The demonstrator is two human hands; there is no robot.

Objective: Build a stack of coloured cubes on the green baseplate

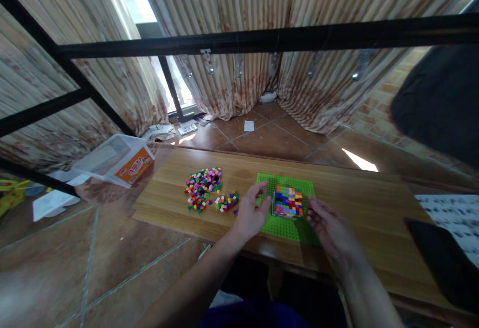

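A block built of many coloured bricks (288, 202) stands on a green studded baseplate (280, 228) on the wooden table. At its left side is my left hand (254, 210), its thumb and fingers apart and holding nothing. My right hand (327, 223) is close to the block's right side, with its fingers bent towards it; whether the fingertips touch the block or pinch a small piece is too small to tell. Left of the baseplate lie a large heap of loose small bricks (202, 186) and a smaller heap (226, 202).
A clear plastic box with an orange label (134, 166) is at the table's left end. A black object (445, 258) and a patterned sheet (452, 218) lie at the right. A black metal bar (239, 41) crosses the view beyond the table (359, 193).
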